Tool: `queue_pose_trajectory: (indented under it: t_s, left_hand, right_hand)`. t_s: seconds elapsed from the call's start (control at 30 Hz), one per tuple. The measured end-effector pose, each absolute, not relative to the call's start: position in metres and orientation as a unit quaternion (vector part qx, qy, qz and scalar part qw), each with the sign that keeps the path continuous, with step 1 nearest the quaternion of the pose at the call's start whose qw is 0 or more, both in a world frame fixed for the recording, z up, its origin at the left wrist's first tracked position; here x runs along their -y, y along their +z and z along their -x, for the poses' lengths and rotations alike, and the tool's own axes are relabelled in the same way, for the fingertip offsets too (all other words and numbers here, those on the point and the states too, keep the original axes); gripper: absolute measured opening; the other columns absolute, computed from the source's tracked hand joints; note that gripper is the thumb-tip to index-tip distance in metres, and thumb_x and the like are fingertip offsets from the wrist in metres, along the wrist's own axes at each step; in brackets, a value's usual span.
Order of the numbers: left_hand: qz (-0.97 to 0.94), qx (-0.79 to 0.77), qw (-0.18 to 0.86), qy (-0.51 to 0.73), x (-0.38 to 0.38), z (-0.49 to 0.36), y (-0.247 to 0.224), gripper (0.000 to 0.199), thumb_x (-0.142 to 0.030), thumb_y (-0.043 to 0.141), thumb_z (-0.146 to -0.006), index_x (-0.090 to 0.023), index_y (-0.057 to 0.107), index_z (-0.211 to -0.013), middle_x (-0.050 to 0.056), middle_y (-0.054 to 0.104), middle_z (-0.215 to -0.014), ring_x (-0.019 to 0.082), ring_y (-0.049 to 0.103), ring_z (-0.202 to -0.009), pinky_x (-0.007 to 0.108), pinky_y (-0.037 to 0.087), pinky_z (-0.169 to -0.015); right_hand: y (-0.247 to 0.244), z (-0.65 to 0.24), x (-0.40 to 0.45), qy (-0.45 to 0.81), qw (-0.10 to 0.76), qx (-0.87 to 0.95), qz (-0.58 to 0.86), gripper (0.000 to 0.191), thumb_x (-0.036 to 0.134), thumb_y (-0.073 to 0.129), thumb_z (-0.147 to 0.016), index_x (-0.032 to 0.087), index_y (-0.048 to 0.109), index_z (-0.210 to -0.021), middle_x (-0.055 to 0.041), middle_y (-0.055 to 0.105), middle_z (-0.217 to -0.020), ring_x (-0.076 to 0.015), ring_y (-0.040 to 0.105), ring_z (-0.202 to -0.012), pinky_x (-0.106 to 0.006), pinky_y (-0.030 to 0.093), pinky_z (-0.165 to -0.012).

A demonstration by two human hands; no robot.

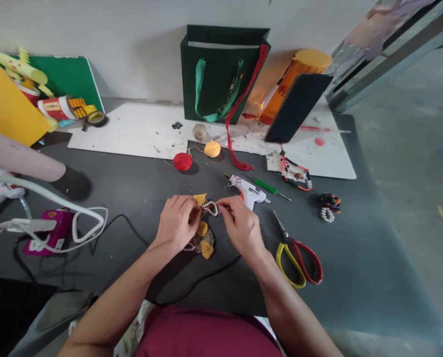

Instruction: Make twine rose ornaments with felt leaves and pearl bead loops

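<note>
Left hand (177,218) at nine o'clock, right hand (242,224) at three, pinching a pearly-white beaded loop (211,208); yellow fabric-like bits (207,249) at six look placed, loop isn't imo.

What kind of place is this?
Probably a small craft workspace: a white glue gun and scissors lie on the dark table, near small balls of red yarn and yellow yarn.
</note>
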State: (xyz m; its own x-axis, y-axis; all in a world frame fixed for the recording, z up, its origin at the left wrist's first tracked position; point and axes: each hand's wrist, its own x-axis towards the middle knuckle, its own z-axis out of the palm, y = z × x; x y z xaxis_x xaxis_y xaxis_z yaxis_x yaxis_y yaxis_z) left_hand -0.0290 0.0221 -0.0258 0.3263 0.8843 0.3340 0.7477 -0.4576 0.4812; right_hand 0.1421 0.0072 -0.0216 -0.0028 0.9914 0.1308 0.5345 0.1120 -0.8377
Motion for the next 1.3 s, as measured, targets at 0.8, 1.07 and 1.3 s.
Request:
queue_pose_trajectory:
  t_s: [0.8,1.07,1.3]
  left_hand:
    - [-0.799,-0.513,0.189,0.251,-0.021,0.031,-0.018,0.006,-0.013,0.053,-0.084,-0.019,0.054,-0.081,0.007,0.064,-0.087,0.023,0.058,-0.086,0.038,0.049,-0.077]
    - [-0.802,-0.512,0.196,0.238,-0.02,0.031,-0.018,0.011,-0.011,0.047,-0.087,-0.018,0.05,-0.079,0.009,0.062,-0.085,0.023,0.056,-0.084,0.039,0.05,-0.075]
    - [-0.806,-0.5,0.237,0.212,-0.021,0.034,-0.006,0.013,-0.015,0.047,-0.086,-0.018,0.053,-0.075,0.008,0.058,-0.087,0.022,0.052,-0.085,0.039,0.049,-0.077]
  right_hand:
    - [-0.019,-0.136,-0.015,0.618,0.437,0.406,0.512,0.021,0.037,0.061,-0.078,0.019,0.052,-0.082,0.0024,0.058,-0.063,-0.0094,0.05,-0.05,-0.021,0.037,-0.043]
    - [-0.022,-0.136,-0.008,0.298,0.379,0.624,0.614,0.007,0.019,0.046,-0.085,0.021,0.053,-0.084,-0.0025,0.063,-0.068,-0.0174,0.062,-0.062,-0.029,0.048,-0.059]
    - [-0.03,-0.135,-0.01,0.259,0.351,0.66,0.611,0.01,0.016,0.045,-0.087,0.023,0.051,-0.083,-0.0037,0.064,-0.07,-0.0205,0.064,-0.063,-0.031,0.049,-0.058]
